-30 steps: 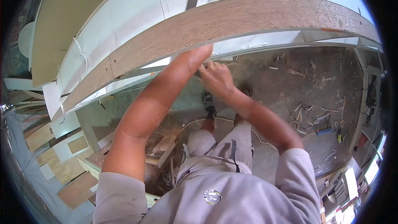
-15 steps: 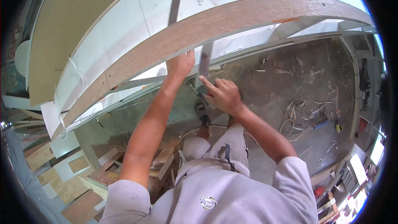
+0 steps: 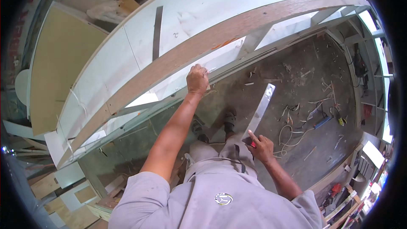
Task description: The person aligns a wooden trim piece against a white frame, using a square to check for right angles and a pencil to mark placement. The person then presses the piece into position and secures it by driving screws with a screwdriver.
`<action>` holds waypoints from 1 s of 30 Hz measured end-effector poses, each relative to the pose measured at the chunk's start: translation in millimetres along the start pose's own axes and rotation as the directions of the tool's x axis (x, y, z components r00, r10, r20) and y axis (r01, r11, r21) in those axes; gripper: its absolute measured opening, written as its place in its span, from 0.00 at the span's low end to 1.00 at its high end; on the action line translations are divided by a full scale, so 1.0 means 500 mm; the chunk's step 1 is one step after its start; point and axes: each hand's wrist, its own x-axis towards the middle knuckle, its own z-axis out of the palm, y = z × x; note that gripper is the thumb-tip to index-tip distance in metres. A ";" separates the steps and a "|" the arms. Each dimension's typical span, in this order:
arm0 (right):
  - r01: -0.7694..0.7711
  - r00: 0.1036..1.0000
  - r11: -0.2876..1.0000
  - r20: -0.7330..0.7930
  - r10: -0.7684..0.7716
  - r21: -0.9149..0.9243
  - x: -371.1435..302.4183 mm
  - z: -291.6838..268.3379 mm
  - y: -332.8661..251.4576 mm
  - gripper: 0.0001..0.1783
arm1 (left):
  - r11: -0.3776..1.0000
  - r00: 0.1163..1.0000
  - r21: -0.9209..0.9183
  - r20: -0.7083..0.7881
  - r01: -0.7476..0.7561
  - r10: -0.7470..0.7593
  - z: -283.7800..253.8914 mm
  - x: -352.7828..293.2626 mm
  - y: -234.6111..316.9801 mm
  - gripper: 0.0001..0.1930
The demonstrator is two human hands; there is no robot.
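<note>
Left hand [image 3: 198,80] just by the beam [image 3: 212,41], fingers curled together; can't tell if gripping anything. Round emblem [image 3: 223,199] on shirt [image 3: 182,199], lettering too small to read. Metal strip [image 3: 259,109] slants over floor [image 3: 292,165], lower end partly hidden by right hand [image 3: 263,148], fingers clamped on it; that hand lower, farther right than before.

My left arm [image 3: 173,135] is outstretched, left fingers [image 3: 196,68] curled, while my right fingers [image 3: 253,137] close in a grip beside my thigh [image 3: 230,147].
</note>
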 end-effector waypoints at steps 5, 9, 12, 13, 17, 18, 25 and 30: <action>-0.132 0.991 0.991 0.013 0.133 -0.016 -0.035 -0.030 0.061 0.41 | 0.899 0.952 0.325 0.182 -0.294 0.246 0.000 0.011 0.006 0.05; -0.175 0.983 0.984 -0.053 0.173 -0.028 -0.026 -0.065 0.102 0.42 | 0.822 0.875 0.320 0.294 -0.470 0.385 0.001 0.039 -0.008 0.08; -0.211 0.972 0.977 -0.113 0.206 -0.034 -0.023 -0.093 0.126 0.43 | 0.828 0.841 0.277 0.405 -0.487 0.359 -0.005 0.062 -0.008 0.09; -0.230 0.966 0.973 -0.127 0.225 -0.027 -0.028 -0.098 0.132 0.43 | 0.828 0.842 0.283 0.408 -0.484 0.353 -0.007 0.068 -0.006 0.08; -0.343 0.925 0.939 -0.169 0.341 0.022 -0.060 -0.107 0.160 0.41 | 0.887 0.890 0.240 0.343 -0.394 0.302 -0.024 0.092 -0.004 0.07; -0.391 0.907 0.920 -0.160 0.389 0.023 -0.070 -0.108 0.169 0.41 | 0.913 0.909 0.208 0.309 -0.351 0.279 -0.025 0.096 0.002 0.06; -0.659 0.749 0.745 0.008 0.662 0.105 -0.141 -0.052 0.219 0.37 | 0.913 0.912 0.207 0.294 -0.351 0.284 -0.006 0.047 0.024 0.05; -0.775 0.630 0.632 0.112 0.769 0.023 -0.241 -0.002 0.284 0.39 | 0.916 0.923 0.239 0.294 -0.322 0.247 0.005 0.048 0.058 0.05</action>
